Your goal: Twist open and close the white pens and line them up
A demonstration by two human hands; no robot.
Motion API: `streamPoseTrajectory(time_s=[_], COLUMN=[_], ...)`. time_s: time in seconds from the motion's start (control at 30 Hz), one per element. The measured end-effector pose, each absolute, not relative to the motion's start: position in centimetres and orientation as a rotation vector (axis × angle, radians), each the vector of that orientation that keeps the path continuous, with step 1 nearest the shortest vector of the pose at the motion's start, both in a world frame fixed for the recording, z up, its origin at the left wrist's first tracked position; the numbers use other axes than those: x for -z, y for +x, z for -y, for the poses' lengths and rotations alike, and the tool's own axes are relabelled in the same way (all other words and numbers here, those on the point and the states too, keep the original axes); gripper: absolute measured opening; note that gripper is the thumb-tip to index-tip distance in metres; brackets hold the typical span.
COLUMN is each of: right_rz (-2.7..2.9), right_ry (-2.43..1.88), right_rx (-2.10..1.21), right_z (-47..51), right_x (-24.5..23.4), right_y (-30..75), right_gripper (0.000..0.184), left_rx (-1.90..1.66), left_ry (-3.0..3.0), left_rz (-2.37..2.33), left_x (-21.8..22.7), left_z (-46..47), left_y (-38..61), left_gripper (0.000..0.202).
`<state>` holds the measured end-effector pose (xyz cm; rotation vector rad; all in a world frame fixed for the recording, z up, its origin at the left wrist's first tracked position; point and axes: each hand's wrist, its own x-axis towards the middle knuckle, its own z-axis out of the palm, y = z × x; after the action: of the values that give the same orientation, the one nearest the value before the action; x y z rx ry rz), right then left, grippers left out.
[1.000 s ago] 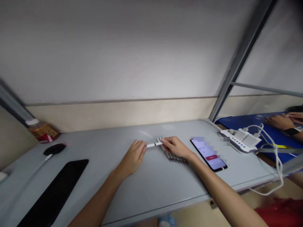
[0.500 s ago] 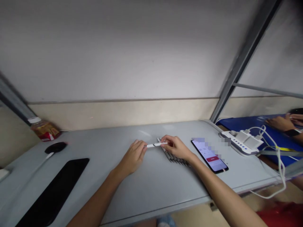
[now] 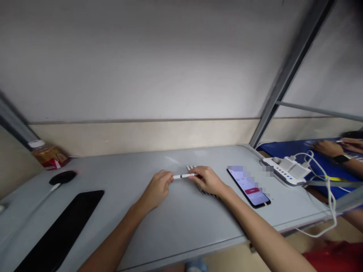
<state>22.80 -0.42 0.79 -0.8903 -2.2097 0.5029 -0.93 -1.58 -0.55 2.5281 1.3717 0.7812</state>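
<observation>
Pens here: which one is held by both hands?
The white pen, held between the left hand and the right hand; the other pens lie side by side on the desk, partly hidden.

Phone screen (image 3: 248, 187) digits too blurred, bottle label (image 3: 56, 159) likewise illegible

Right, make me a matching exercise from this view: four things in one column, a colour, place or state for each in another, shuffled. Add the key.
1. Black-banded pen
2. Lit phone
3. Bottle
4. Power strip

A. White cap
B. Holds white plugs
C. Between left hand and right hand
D. Red button on screen

Pairs: 1-C, 2-D, 3-A, 4-B
</observation>
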Motion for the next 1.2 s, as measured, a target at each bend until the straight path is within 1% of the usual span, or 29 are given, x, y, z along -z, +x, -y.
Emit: streamPoseTrajectory(time_s=[0.1,0.17,0.23,0.3,0.37,0.47,0.57,0.63,0.73,0.87,1.0,1.07,1.2], right_rz=[2.215,2.138,1.983,1.756,1.493,1.107,0.880,0.835,0.826,0.847,0.865,0.867,0.873], right_ry=[-0.931,-0.974,-0.997,-0.955,-0.839,-0.686,-0.599,-0.550,-0.514,-0.493,-0.499,-0.506,-0.495], right_rx=[-0.601,-0.783,-1.033,-1.249,-1.351,-1.528,-1.730,-1.762,-1.733,-1.715,-1.693,-1.699,-1.696], right_z=[0.7,0.7,0.6,0.4,0.0,-0.6,-1.0,-1.1,-1.2,-1.3,-1.3,-1.3,-1.3], right_x=[-0.8,-0.7,-0.6,-0.5,-0.5,-0.8,-1.0,-1.1,-1.1,-1.2,-1.3,-1.3,-1.3], right_y=[22.5,22.2,21.9,21.6,21.5,21.9,22.8,23.4,23.9,24.0,24.0,24.0,24.0], right_gripper=[0.028,0.032,0.035,0.034,0.028,0.025,0.023,0.025,0.040,0.038,0.040,0.039,0.042], left_rx=[-0.774,-0.771,-0.795,-0.836,-0.855,-0.841,-0.810,-0.799,-0.808,-0.799,-0.689,-0.644,-0.629], left_ry=[2.631,2.678,2.680,2.635,2.581,2.553,2.537,2.532,2.545,2.559,2.527,2.505,2.465], left_rz=[-1.424,-1.473,-1.484,-1.438,-1.370,-1.314,-1.365,-1.418,-1.480,-1.684,-1.951,-2.006,-2.014], left_x=[0.4,0.2,0.0,-0.1,-0.2,-0.2,-0.1,0.0,0.2,0.3,0.5,0.6,0.8], left_z=[1.7,1.8,1.9,2.0,2.2,2.4,2.2,2.1,1.8,1.1,0.0,-0.3,-0.5], left_y=[-1.0,-0.9,-0.8,-0.5,-0.3,-0.2,-0.4,-0.5,-0.7,-1.7,-3.8,-4.7,-5.2], left_gripper=[0.024,0.025,0.025,0.024,0.024,0.026,0.026,0.027,0.027,0.022,0.015,0.015,0.014])
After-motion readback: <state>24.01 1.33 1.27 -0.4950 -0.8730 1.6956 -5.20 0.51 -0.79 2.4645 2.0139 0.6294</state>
